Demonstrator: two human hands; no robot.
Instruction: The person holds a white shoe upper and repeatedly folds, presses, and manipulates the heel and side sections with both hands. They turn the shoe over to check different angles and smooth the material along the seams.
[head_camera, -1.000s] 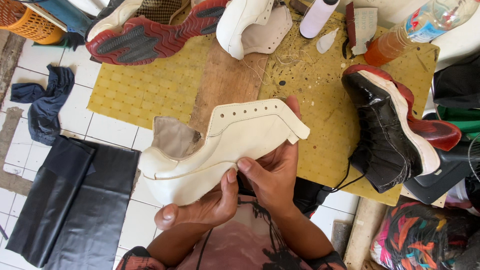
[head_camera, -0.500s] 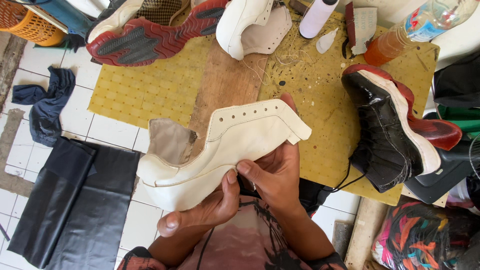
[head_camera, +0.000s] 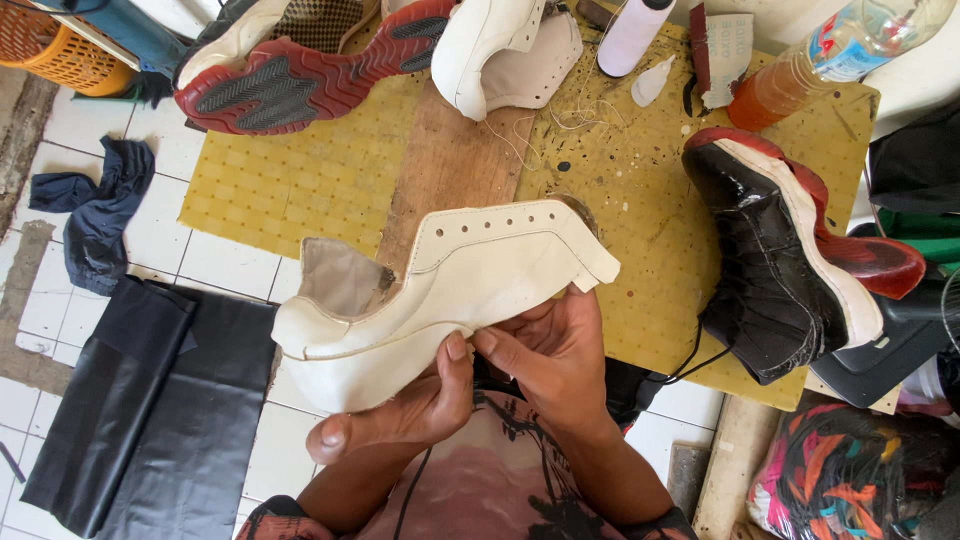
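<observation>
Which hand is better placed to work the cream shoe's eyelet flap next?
Probably the right hand: it pinches the cream shoe at the edge just under the eyelet flap, while the left hand supports the underside farther left.

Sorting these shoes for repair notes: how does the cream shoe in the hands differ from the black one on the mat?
The cream shoe is pale all over; the black shoe is glossy black with a white and red sole. The cream shoe is held off the bench by the left hand and right hand; the black shoe lies untouched on the yellow mat. Both are high-cut and on their sides.
</observation>
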